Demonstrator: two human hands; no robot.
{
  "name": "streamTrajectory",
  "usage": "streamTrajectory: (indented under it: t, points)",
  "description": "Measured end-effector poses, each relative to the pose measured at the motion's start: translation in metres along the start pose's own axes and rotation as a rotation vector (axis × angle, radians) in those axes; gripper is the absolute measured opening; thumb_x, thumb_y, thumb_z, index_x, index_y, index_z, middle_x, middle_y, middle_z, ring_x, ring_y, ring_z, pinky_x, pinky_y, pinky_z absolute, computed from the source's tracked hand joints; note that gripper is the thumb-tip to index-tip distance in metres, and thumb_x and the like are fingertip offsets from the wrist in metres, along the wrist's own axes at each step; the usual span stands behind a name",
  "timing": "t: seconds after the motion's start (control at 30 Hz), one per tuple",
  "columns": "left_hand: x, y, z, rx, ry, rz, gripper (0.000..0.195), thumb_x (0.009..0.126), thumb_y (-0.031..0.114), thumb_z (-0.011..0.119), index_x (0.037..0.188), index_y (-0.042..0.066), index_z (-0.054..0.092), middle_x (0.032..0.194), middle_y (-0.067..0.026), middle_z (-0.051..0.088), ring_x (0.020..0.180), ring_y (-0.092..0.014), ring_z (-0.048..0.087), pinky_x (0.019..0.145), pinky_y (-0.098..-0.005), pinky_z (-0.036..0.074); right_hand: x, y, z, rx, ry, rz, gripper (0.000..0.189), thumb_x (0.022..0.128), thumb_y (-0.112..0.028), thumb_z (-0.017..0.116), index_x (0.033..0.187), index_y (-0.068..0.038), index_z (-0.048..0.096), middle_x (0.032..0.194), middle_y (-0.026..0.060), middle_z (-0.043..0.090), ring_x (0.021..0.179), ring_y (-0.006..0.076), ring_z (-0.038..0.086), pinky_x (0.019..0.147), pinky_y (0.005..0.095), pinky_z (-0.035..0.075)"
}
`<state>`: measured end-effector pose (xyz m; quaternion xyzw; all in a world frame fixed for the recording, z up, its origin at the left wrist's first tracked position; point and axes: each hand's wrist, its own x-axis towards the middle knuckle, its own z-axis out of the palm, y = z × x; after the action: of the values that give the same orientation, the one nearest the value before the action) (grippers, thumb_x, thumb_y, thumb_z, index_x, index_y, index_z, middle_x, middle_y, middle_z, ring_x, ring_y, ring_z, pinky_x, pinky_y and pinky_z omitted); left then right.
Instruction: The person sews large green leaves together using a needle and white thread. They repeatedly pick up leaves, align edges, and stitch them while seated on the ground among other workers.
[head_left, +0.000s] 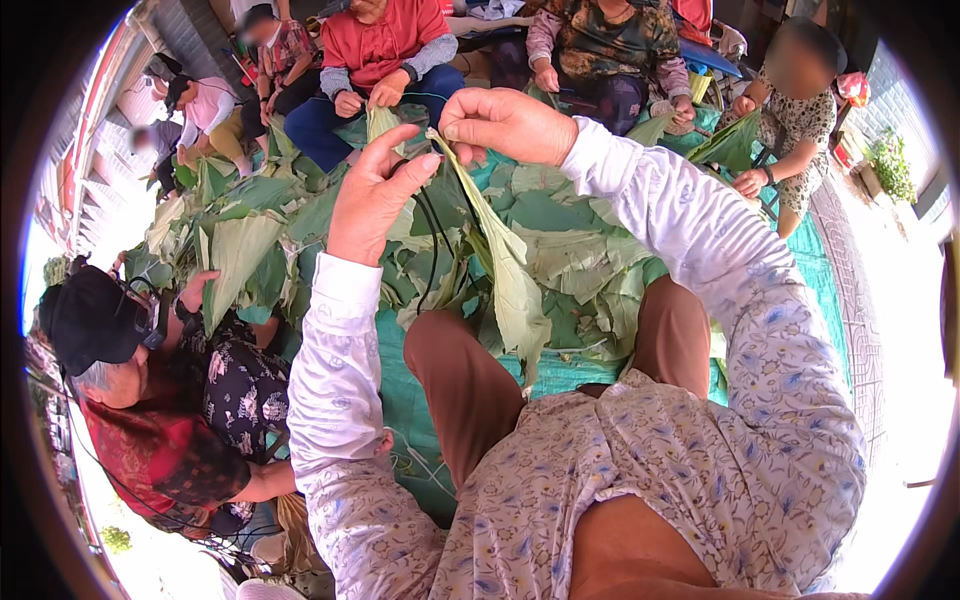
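Note:
Both of my hands are raised in front of me. A long, folded, pale green leaf (504, 259) hangs from the fingers of my right hand (510, 126), which pinch its narrow upper end. My left hand (379, 191) is close by on the left, thumb and forefinger apart near that end; whether it touches the leaf or a thin strand is unclear. Black cords (431, 240) hang beneath my left hand. Large green leaves (577, 247) lie in a layered pile below, beyond my knees.
A teal ground sheet (405, 405) spreads under the leaves. Close on my left sits a person in a black cap (86, 315), one hand at a leaf. Several people sit across the pile handling leaves. A paved strip (847, 277) borders the sheet on the right.

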<state>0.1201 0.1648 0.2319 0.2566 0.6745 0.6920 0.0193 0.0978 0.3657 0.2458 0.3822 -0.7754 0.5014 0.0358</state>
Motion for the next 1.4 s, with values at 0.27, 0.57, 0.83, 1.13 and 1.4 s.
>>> streamTrajectory:
  t: [0.27, 0.57, 0.83, 1.13, 1.4]
  points:
    - [0.009, -0.012, 0.018, -0.105, -0.006, 0.060, 0.036, 0.076, 0.010, 0.064, 0.109, 0.000, 0.053, 0.077, 0.0022, 0.055, 0.071, -0.004, 0.049, 0.064, -0.0162, 0.039, -0.004, -0.006, 0.005, -0.287, 0.117, -0.136, 0.012, 0.084, -0.013, 0.050, 0.086, -0.002, 0.053, 0.070, -0.0003, 0.052, 0.062, 0.0060, 0.047, 0.055, 0.0215, 0.041]
    - [0.014, -0.046, 0.016, 0.279, -0.107, 0.223, 0.019, 0.078, 0.008, 0.061, 0.095, 0.001, 0.060, 0.080, 0.0007, 0.058, 0.071, -0.007, 0.050, 0.065, -0.0199, 0.041, -0.016, -0.014, -0.004, -0.030, 0.240, -0.104, 0.014, 0.086, -0.016, 0.050, 0.087, -0.003, 0.052, 0.074, -0.0007, 0.053, 0.062, 0.0054, 0.047, 0.056, 0.0204, 0.041]
    - [0.021, -0.079, 0.024, 0.370, -0.319, 0.016, 0.030, 0.079, 0.014, 0.059, 0.107, 0.005, 0.054, 0.080, -0.0018, 0.054, 0.071, -0.009, 0.049, 0.064, -0.0220, 0.040, -0.029, -0.016, -0.032, 0.248, 0.266, -0.071, 0.016, 0.089, -0.020, 0.044, 0.083, -0.006, 0.048, 0.063, -0.0002, 0.051, 0.054, 0.0065, 0.047, 0.050, 0.0184, 0.039]
    - [0.008, -0.124, 0.050, 0.177, -0.262, -0.104, 0.033, 0.074, 0.011, 0.066, 0.101, 0.004, 0.047, 0.075, 0.0029, 0.047, 0.065, -0.007, 0.042, 0.061, -0.0195, 0.036, -0.049, 0.000, -0.043, 0.491, 0.351, 0.022, 0.015, 0.090, -0.021, 0.042, 0.085, -0.007, 0.044, 0.071, 0.0026, 0.053, 0.055, 0.0091, 0.050, 0.051, 0.0217, 0.044]
    - [0.005, -0.140, 0.079, -0.349, -0.243, -0.269, 0.040, 0.077, 0.008, 0.060, 0.114, 0.003, 0.045, 0.103, -0.0025, 0.055, 0.096, -0.014, 0.051, 0.081, -0.0259, 0.039, -0.054, 0.002, -0.023, 0.765, 0.237, -0.034, 0.012, 0.090, -0.019, 0.042, 0.088, -0.007, 0.041, 0.075, 0.0040, 0.051, 0.058, 0.0104, 0.050, 0.055, 0.0238, 0.047]
